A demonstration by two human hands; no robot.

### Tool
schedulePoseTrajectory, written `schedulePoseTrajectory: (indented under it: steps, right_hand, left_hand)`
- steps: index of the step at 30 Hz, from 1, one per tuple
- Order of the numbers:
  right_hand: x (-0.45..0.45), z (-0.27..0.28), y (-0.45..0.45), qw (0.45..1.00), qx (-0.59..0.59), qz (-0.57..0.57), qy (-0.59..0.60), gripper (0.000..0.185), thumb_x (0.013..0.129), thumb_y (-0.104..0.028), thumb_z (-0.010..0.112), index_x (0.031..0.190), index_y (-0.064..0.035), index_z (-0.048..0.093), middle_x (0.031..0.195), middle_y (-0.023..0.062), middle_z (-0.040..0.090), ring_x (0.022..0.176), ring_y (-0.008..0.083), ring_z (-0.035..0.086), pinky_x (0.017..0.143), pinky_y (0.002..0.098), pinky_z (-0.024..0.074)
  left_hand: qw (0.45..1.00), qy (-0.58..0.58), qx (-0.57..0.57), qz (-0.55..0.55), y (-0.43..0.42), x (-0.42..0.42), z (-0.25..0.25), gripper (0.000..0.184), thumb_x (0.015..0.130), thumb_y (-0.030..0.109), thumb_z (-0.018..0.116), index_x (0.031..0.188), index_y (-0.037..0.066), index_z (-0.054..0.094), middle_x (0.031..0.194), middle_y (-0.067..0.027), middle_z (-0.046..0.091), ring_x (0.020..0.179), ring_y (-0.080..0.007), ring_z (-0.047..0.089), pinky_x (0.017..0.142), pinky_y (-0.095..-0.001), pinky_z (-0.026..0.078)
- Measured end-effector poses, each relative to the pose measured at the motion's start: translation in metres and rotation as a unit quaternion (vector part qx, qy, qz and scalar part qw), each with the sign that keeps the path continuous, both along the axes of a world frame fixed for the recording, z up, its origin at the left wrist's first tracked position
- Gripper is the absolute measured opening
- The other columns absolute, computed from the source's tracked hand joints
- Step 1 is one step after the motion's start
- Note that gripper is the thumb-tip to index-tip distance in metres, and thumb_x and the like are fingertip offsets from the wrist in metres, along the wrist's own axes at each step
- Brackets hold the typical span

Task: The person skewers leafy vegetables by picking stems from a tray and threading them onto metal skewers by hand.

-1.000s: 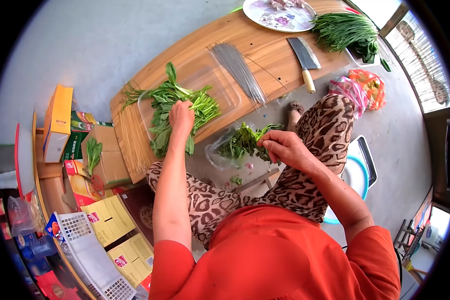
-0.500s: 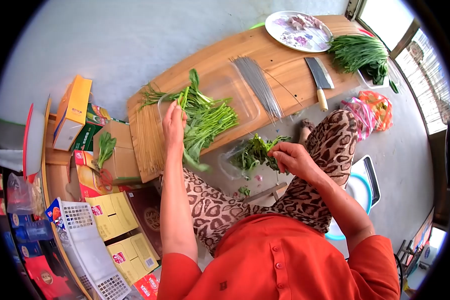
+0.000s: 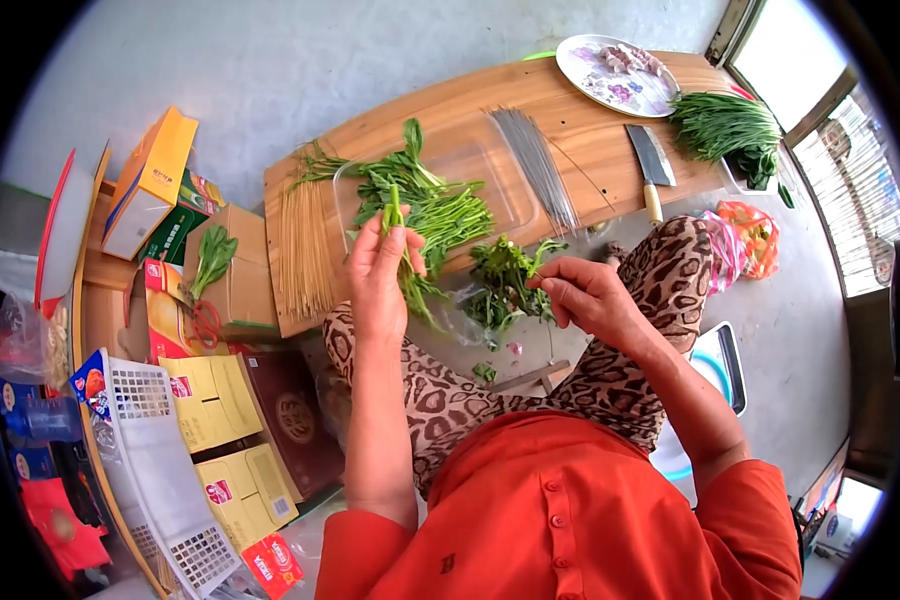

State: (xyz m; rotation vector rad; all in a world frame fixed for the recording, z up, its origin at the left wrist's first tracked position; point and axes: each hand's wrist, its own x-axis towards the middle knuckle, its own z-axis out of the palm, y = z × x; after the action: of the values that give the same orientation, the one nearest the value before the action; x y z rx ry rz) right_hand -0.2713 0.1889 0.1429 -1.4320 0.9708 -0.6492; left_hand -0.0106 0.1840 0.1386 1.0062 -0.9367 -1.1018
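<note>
From where I sit at the far end of the feed, I have the left hand [image 3: 378, 275] left of centre, its thumb and fingers pinching a few green stems [image 3: 394, 212] that point upward, leafy ends trailing below the fingers. Just right of centre, the right hand [image 3: 592, 300] has its fingertips drawn together on the right edge of a darker leafy bunch [image 3: 495, 290] (I can't make out exactly what sits between the tips). Above the left hand, a heap of greens [image 3: 450, 215] lies in a clear plastic tray [image 3: 512, 180] on the wooden table [image 3: 400, 105]. I see thin metal rods [image 3: 532, 160] along the tray's right end and pale thin sticks [image 3: 302, 250] left of it. Toward the upper right of the frame are a cleaver [image 3: 650, 158], a floral plate [image 3: 595, 85] bearing pinkish pieces [image 3: 630, 59], and a bunch of long green leaves [image 3: 720, 125]. Red-handled scissors [image 3: 206, 325] show at left, near a cardboard box [image 3: 252, 275].
</note>
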Motion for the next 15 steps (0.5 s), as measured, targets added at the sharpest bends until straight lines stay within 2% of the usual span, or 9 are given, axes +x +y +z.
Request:
schedulePoseTrajectory:
  steps: [4, 6, 7, 8, 11, 15]
  right_hand:
    - [0.017, 0.021, 0.005, 0.999, -0.027, 0.023, 0.001, 0.022, 0.097, -0.017, 0.050, 0.104, 0.0000, 0.061, 0.060, -0.0025, 0.051, 0.053, 0.0032, 0.044, 0.047, 0.0199, 0.0322]
    - [0.021, 0.025, 0.007, 0.998, -0.053, 0.035, -0.014, 0.021, 0.097, -0.017, 0.050, 0.102, 0.0006, 0.062, 0.061, -0.0024, 0.051, 0.054, 0.0036, 0.046, 0.049, 0.0204, 0.0343]
    - [0.024, 0.031, 0.009, 0.998, -0.042, 0.040, -0.012, 0.021, 0.097, -0.016, 0.050, 0.101, 0.0013, 0.062, 0.062, -0.0022, 0.050, 0.056, 0.0040, 0.048, 0.051, 0.0209, 0.0370]
    - [0.025, 0.032, 0.010, 0.998, -0.042, 0.038, -0.008, 0.021, 0.097, -0.016, 0.050, 0.101, 0.0013, 0.062, 0.062, -0.0022, 0.050, 0.056, 0.0040, 0.048, 0.051, 0.0209, 0.0370]
    - [0.028, 0.031, 0.012, 0.998, -0.042, 0.050, -0.008, 0.020, 0.097, -0.016, 0.051, 0.100, 0.0015, 0.061, 0.063, -0.0020, 0.050, 0.057, 0.0045, 0.048, 0.053, 0.0211, 0.0393]
    - [0.030, 0.026, 0.013, 0.997, -0.059, 0.052, 0.010, 0.020, 0.097, -0.016, 0.051, 0.100, 0.0014, 0.061, 0.064, -0.0020, 0.050, 0.057, 0.0046, 0.048, 0.053, 0.0211, 0.0391]
  left_hand:
    - [0.999, 0.040, -0.001, 0.005, 0.008, -0.001, -0.005, 0.024, 0.095, 0.017, 0.054, 0.111, 0.000, 0.062, 0.089, -0.0042, 0.062, 0.072, -0.0129, 0.056, 0.068, -0.0272, 0.044]
    - [1.000, -0.005, -0.002, 0.002, 0.011, 0.000, -0.007, 0.024, 0.094, 0.016, 0.055, 0.111, 0.000, 0.062, 0.091, -0.0039, 0.062, 0.073, -0.0124, 0.056, 0.070, -0.0269, 0.044]
    - [1.000, -0.006, -0.003, 0.000, 0.013, 0.000, -0.006, 0.026, 0.094, 0.016, 0.056, 0.114, 0.000, 0.061, 0.088, -0.0027, 0.061, 0.067, -0.0101, 0.052, 0.063, -0.0238, 0.042]
    - [1.000, -0.002, -0.003, -0.002, 0.014, -0.001, -0.004, 0.026, 0.094, 0.016, 0.056, 0.114, 0.000, 0.061, 0.088, -0.0027, 0.061, 0.067, -0.0101, 0.052, 0.063, -0.0238, 0.042]
    - [0.999, 0.036, 0.023, 0.017, 0.020, -0.001, -0.003, 0.029, 0.092, 0.015, 0.060, 0.116, 0.001, 0.058, 0.084, -0.0009, 0.058, 0.059, -0.0067, 0.043, 0.051, -0.0199, 0.033]
    - [0.997, 0.064, 0.033, 0.023, 0.021, -0.004, -0.005, 0.023, 0.088, 0.012, 0.064, 0.108, 0.001, 0.063, 0.081, -0.0001, 0.060, 0.059, -0.0061, 0.046, 0.052, -0.0196, 0.036]
